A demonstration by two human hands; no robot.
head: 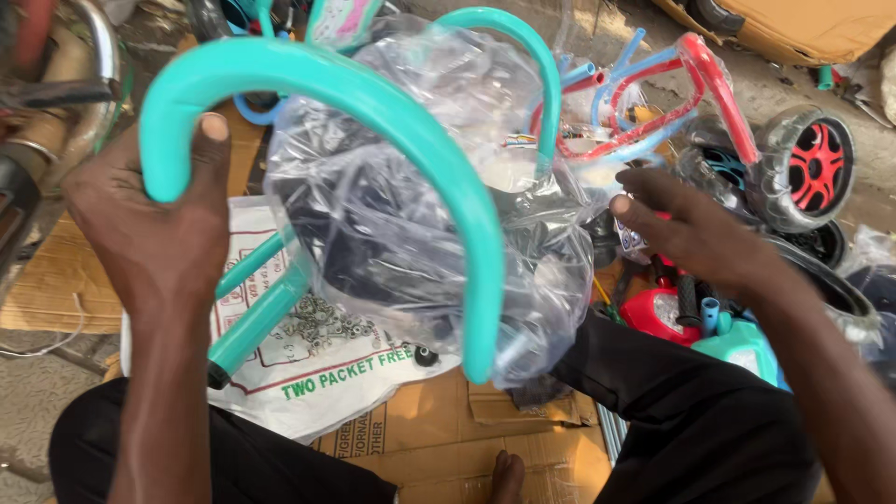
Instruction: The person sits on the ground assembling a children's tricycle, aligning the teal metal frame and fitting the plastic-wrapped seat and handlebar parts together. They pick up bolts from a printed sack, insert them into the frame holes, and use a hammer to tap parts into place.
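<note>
My left hand (pixel 154 229) grips one end of a curved turquoise metal tube (pixel 373 103), part of a small cycle frame that arches across the middle of the view. A crumpled clear plastic bag (pixel 392 233) with dark parts inside hangs around the frame. At the right edge of that bag is my right hand (pixel 686 229), fingers bent and touching the plastic. Below the frame, a second turquoise tube (pixel 257 317) slants down over a white printed sack (pixel 308 373).
Several small metal nuts (pixel 322 322) lie on the sack. Flattened brown cardboard (pixel 439 439) covers the ground by my legs. To the right are a red-and-blue tube frame (pixel 691 75), a wrapped wheel with a red hub (pixel 812 168) and small red and turquoise plastic parts (pixel 709 322).
</note>
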